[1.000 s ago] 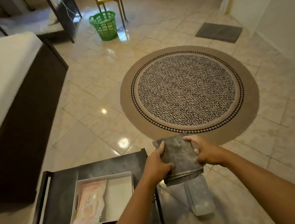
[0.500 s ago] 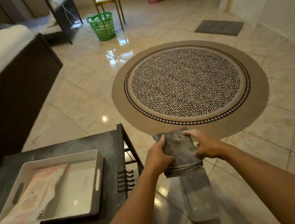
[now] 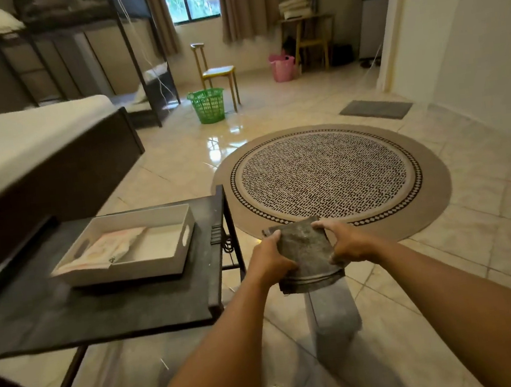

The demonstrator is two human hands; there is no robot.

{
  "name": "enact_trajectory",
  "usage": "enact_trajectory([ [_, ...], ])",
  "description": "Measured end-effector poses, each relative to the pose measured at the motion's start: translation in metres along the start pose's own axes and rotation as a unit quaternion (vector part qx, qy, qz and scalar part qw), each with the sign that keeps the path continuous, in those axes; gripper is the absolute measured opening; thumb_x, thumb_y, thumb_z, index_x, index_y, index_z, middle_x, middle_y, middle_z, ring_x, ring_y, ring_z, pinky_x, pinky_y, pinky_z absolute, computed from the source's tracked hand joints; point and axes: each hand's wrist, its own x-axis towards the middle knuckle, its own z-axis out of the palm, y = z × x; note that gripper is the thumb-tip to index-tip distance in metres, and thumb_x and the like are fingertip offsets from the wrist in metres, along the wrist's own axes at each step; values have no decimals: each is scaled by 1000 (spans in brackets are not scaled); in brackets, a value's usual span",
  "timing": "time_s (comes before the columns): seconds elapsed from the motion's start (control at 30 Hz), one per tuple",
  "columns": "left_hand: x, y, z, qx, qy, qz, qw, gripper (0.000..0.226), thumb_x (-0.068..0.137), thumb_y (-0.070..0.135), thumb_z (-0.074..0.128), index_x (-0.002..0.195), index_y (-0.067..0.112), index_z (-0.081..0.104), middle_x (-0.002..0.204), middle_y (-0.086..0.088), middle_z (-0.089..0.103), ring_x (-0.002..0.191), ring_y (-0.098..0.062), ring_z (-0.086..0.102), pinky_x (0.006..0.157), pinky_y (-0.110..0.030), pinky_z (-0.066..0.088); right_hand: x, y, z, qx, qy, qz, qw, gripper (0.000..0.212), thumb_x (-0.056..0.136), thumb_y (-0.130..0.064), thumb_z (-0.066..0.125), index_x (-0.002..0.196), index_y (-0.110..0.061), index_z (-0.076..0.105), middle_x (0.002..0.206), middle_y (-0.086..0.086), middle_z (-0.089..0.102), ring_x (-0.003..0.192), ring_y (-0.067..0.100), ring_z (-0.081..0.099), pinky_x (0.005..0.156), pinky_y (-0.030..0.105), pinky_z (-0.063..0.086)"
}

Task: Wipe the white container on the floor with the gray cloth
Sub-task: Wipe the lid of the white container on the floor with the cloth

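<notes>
A folded gray cloth (image 3: 304,251) is held in front of me above the floor, pinched from both sides. My left hand (image 3: 271,260) grips its left edge and my right hand (image 3: 347,243) grips its right edge. Directly below the cloth, a pale rectangular container (image 3: 335,314) lies on the tiled floor. Its near part shows and its far end is hidden behind the cloth. The cloth hangs apart from the container.
A dark low table (image 3: 133,306) stands at my left, bearing a white tray (image 3: 148,267) with a pink packet inside. A round patterned rug (image 3: 329,178) lies ahead. A bed (image 3: 35,148) is at the left; a green basket (image 3: 208,105) and a yellow chair (image 3: 218,70) stand farther back.
My view has tilted up, bringing the far wall and window into sight. Both hands keep the same grip on the cloth, which stays over the container.
</notes>
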Motion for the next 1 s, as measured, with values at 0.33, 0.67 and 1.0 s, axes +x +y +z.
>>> enact_trajectory([
  [0.33, -100, 15, 7, 16, 22, 39, 999, 79, 80, 4, 78, 148, 11, 38, 137, -11, 54, 125, -26, 52, 99, -36, 51, -103, -29, 11, -32, 22, -4, 999, 91, 69, 15, 71, 149, -12, 35, 141, 11, 41, 119, 31, 52, 79, 46, 62],
  [0.67, -100, 8, 27, 30, 29, 23, 999, 83, 81, 5, 77, 151, 14, 33, 140, -9, 52, 126, -24, 51, 100, -35, 51, -103, -11, 18, -33, 21, -6, 999, 88, 68, 13, 73, 145, -12, 40, 140, 11, 44, 120, 27, 51, 76, 32, 59],
  [1.0, -26, -26, 63, 47, 23, -11, 999, 89, 80, 13, 79, 153, 20, 28, 143, -6, 50, 127, -23, 50, 100, -40, 52, -30, 49, 34, -19, -10, 26, 999, 95, 68, 7, 76, 150, -16, 34, 149, 6, 36, 124, 28, 53, 85, 25, 50],
])
